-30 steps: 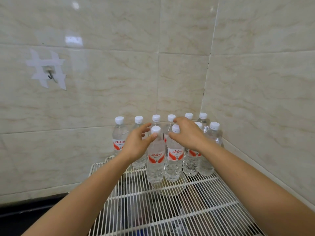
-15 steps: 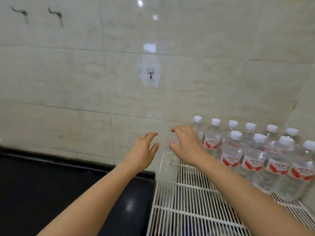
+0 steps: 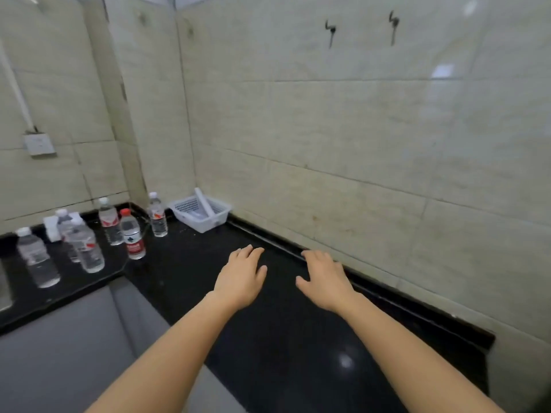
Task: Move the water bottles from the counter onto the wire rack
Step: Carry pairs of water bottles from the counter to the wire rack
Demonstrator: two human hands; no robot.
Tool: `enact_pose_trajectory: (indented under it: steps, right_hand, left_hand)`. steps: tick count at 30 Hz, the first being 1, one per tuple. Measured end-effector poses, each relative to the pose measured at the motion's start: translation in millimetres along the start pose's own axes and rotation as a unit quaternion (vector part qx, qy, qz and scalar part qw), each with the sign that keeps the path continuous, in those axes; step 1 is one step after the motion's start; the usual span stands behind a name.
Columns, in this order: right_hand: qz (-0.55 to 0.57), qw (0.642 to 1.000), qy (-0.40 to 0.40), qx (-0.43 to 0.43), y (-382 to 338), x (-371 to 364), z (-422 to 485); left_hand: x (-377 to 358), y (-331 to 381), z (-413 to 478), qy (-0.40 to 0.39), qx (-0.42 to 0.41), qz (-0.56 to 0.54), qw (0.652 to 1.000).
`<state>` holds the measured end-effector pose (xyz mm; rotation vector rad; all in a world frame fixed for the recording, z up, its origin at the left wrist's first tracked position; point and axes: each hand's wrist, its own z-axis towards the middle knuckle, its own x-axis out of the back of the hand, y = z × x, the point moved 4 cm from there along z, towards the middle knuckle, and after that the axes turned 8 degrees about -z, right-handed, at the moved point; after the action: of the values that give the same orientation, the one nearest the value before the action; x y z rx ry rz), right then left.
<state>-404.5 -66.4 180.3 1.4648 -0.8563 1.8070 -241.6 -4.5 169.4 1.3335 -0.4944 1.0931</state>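
Note:
Several clear water bottles stand on the black counter at the left: one with a red cap, white-capped ones beside it, near the corner, in front and at the far left. My left hand and my right hand hover over the bare counter in the middle, fingers spread, holding nothing. Both are well to the right of the bottles. The wire rack is out of view.
A white plastic basket sits in the counter corner against the tiled wall. A small white box stands behind the bottles. A wall socket is at the left, two hooks hang high on the wall. Grey floor lies below the counter edge.
The view has swung left from the wire rack to the counter. Both hands let go of bottles on the rack and now hover empty over the counter.

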Motion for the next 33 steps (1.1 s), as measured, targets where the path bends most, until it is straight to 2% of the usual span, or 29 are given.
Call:
enact_pose_trajectory:
  steps: [6,13,25,33]
  right_hand:
    - [0.016,0.996,-0.033,0.086,-145,-39,76]
    - [0.027,0.981,-0.078,0.173,-276,-93,157]
    - [0.032,0.958,-0.107,0.265,-452,-164,345]
    - [0.048,0.947,-0.137,0.286,-545,-206,413]
  left_hand:
    - [64,-142,-4,0.035,0.1,0.03,0.994]
    - [114,-283,-2,0.055,0.212,0.052,0.974]
    - [194,-488,81,0.097,0.297,0.06,0.948]
    - [238,-597,107,0.135,0.332,0.047,0.933]
